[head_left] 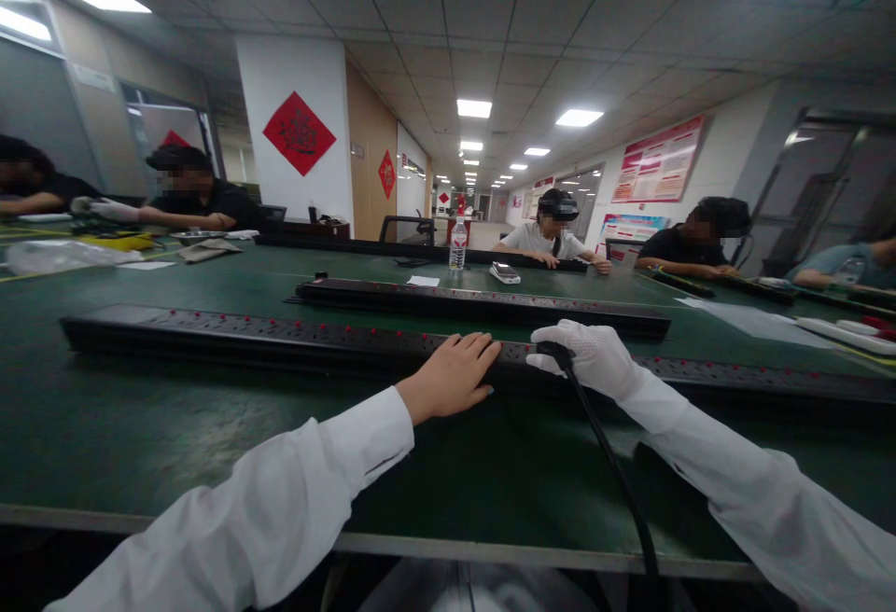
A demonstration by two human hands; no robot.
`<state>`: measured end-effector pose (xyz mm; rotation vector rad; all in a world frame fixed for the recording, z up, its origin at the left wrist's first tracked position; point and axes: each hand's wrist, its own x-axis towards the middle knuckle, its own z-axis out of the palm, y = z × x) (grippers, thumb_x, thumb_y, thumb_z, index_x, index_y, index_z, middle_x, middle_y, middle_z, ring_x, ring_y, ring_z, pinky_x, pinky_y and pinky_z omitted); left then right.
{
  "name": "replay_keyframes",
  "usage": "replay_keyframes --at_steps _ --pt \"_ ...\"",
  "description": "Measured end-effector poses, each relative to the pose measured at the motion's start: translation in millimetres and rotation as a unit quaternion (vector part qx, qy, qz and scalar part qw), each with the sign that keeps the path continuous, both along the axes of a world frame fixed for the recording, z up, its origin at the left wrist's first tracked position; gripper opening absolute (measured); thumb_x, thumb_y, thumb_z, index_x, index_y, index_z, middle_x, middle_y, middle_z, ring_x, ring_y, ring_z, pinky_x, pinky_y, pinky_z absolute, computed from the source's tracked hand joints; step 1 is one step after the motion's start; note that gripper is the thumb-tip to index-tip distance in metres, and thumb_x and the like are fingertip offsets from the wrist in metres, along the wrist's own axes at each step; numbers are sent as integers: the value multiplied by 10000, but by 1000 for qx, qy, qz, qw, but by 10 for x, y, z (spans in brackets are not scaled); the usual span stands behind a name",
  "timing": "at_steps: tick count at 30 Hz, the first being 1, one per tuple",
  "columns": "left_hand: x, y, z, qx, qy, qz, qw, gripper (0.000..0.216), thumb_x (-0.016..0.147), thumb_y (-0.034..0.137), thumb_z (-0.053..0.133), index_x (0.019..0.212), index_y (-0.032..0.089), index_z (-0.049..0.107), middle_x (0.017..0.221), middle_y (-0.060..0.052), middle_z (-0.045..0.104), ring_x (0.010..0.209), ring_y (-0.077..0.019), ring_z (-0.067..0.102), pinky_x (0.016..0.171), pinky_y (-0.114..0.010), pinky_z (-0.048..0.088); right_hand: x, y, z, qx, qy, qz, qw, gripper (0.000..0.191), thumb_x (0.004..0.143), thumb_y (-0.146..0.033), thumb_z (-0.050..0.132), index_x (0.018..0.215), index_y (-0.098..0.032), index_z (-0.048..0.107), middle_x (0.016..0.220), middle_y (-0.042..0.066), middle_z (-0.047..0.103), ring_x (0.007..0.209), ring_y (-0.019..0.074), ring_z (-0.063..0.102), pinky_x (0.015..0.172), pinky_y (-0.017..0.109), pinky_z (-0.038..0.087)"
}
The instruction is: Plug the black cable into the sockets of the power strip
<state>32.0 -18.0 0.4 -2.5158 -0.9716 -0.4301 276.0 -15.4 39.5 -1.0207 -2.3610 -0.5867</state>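
Note:
A long black power strip [350, 340] with a row of sockets and small red parts lies across the green table in front of me. My left hand [455, 374], bare, rests on top of it with the fingers laid out over the strip. Just to the right, my right hand [588, 355] in a white glove grips a black plug [556, 353] against the strip's top face. Whether its pins sit in a socket is hidden. The plug's black cable [616, 463] hangs down over the table's front edge.
Behind it lies a second black power strip [483, 302]. Farther back are a water bottle [457, 244], a phone-like device [504, 272] and a white paper [424, 282]. A plastic bag [63, 257] lies at left. Several people sit around the table; one [556, 229] is opposite.

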Motion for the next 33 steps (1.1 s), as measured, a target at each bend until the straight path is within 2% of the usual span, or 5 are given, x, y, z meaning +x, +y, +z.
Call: replay_keyframes --at_steps 10,15,20,29,33 --pt "-6 -1 0 -5 1 3 1000 594 812 403 446 1309 156 236 1309 -133 391 1195 -254 368 960 -395 286 86 -210 464 -195 -104 -59 974 427 831 -318 340 1241 -326 459 1216 -41 537 1052 170 533 905 300 390" --pt "-4 -21 24 -7 7 6 1000 590 813 402 446 1307 159 236 1305 -130 396 1197 -247 367 954 -386 293 -187 -352 323 -99 -143 -195 965 500 854 -493 276 1238 -236 467 1152 87 572 933 228 593 768 344 453" --pt "-2 -3 12 -5 -4 2 1000 595 803 407 455 1304 157 253 1308 -131 395 1185 -257 378 954 -396 292 -357 -412 100 -38 -196 -304 931 468 887 -275 263 1290 -58 359 976 208 584 675 203 628 532 273 451" --pt "3 -9 19 11 -17 -6 1000 557 794 406 470 1257 139 315 1268 -142 430 1154 -258 407 917 -380 310 -180 -116 209 -199 11 -208 958 467 860 -391 344 1272 -179 409 725 31 662 580 146 613 559 243 480" --pt "-1 -10 17 16 -21 -11 1000 542 785 395 478 1236 125 344 1257 -150 440 1152 -264 405 907 -379 317 -4 143 639 -117 -56 -149 980 360 860 -362 341 1096 -203 563 938 52 662 804 174 627 712 285 494"
